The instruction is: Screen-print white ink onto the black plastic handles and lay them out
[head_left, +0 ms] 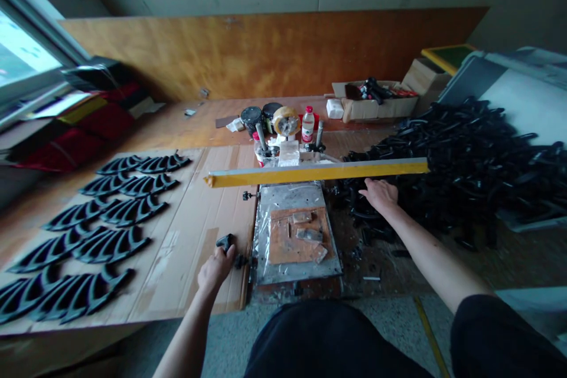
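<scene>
My left hand [216, 267] is closed around a small black plastic piece [225, 242], above the cardboard's right edge; the piece's full shape is hidden by the fingers. My right hand [381, 194] is just under the right part of a long yellow-edged frame [310, 173], thumb and finger apart. Whether it touches the frame I cannot tell. The frame is seen edge-on, raised over a metal base plate [290, 192]. On that plate lies a brown board [283, 248] with several small blocks, among them a grey block [309, 235]. A black knob [240, 261] sits beside my left hand.
Fan-shaped black parts [110, 242] lie in rows on the cardboard [177, 266] to the left. A large heap of black parts [443, 171] fills the right. Behind the frame stand a tape roll [286, 121], a red-capped bottle [308, 125], black tubs [251, 119] and an open carton [381, 107].
</scene>
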